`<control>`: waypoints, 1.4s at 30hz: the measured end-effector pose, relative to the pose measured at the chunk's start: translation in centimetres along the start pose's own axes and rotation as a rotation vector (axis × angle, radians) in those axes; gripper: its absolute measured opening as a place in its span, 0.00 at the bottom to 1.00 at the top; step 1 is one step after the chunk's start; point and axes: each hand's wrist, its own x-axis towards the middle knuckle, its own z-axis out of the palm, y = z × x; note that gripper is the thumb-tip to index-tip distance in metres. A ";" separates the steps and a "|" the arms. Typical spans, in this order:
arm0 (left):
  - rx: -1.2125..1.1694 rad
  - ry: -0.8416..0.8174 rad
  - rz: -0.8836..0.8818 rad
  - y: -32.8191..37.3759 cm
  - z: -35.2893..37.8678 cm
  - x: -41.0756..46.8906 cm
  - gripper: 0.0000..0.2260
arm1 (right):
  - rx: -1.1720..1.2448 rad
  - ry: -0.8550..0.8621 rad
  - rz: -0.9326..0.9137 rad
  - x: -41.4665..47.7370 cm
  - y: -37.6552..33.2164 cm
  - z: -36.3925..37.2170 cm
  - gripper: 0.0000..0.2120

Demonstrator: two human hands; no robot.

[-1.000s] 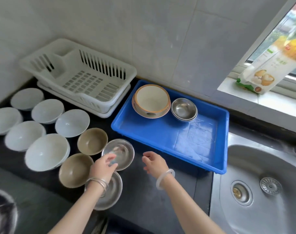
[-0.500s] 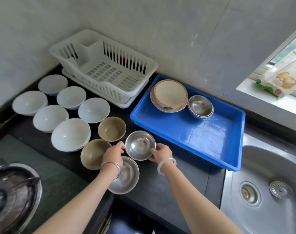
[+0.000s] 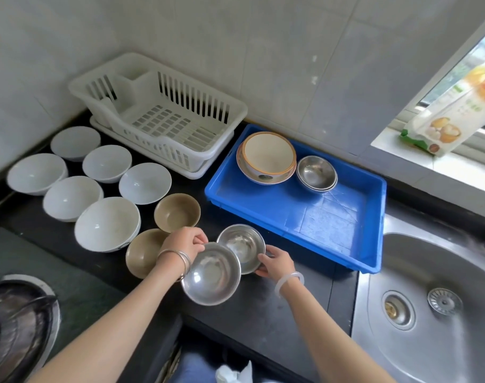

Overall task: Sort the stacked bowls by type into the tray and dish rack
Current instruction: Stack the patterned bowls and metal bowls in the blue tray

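On the dark tabletop (image 3: 277, 308) in front of the blue tray (image 3: 332, 217), both hands are working at the two steel bowls. The left hand (image 3: 184, 244) is pinching the far rim of the nearer steel bowl (image 3: 211, 275), its grip closed on it, and this bowl is overlapping the edge of the second steel bowl (image 3: 242, 246), which the right hand (image 3: 277, 262) is gripping at its near rim.

Sorting is looking barely begun. A cream bowl stack (image 3: 267, 158) and a small pile of steel bowls (image 3: 316, 172) are sitting at the back of the tray, while the white dish rack (image 3: 164, 120) is holding nothing. Seven white bowls (image 3: 107, 223) and two tan bowls (image 3: 177, 212) are waiting on the tabletop, so most of the work is remaining.

Half a second ago the left hand was at the far bowl's left rim and the near bowl was lying flat below it; now the left hand is grasping that near bowl, which is appearing raised and shifted toward the other.
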 end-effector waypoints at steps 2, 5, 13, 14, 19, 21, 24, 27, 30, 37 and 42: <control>-0.040 0.038 0.010 0.6 0.0 0.4 0.07 | 0.011 -0.020 0.011 -0.1 -0.1 -0.2 0.15; -0.066 0.099 0.011 1.6 0.7 1.0 0.05 | 0.038 -0.028 0.003 -0.4 -0.3 -0.4 0.14; -0.078 0.136 0.002 3.0 3.3 2.2 0.02 | 0.055 -0.037 -0.027 -0.7 -0.8 -0.9 0.16; -0.083 0.131 -0.005 2.9 3.5 2.3 0.02 | 0.040 -0.044 -0.029 -0.7 -0.8 -0.9 0.16; -0.125 0.128 -0.055 1.8 4.4 2.7 0.06 | -0.020 -0.058 -0.043 -0.7 -0.5 -0.6 0.16; -0.187 0.105 -0.135 1.1 4.7 2.6 0.11 | -0.019 -0.061 -0.038 -0.6 -0.5 -0.5 0.15; -0.353 -0.007 -0.240 0.5 5.4 2.5 0.06 | 0.007 -0.071 -0.028 -0.5 -0.4 -0.3 0.14; -0.464 -0.016 -0.260 0.4 5.5 2.1 0.08 | 0.001 -0.053 -0.064 -0.6 -0.5 -0.2 0.14; -0.560 0.031 -0.231 1.3 4.5 2.1 0.08 | 0.009 -0.019 -0.143 -1.0 -1.4 -0.6 0.12; -0.788 0.028 -0.139 7.8 2.3 3.7 0.02 | 0.171 0.104 -0.251 -0.8 -5.9 -4.5 0.08; -0.831 -0.038 -0.099 14.1 3.8 6.2 0.03 | 0.170 0.244 -0.291 1.1 -9.2 -9.2 0.06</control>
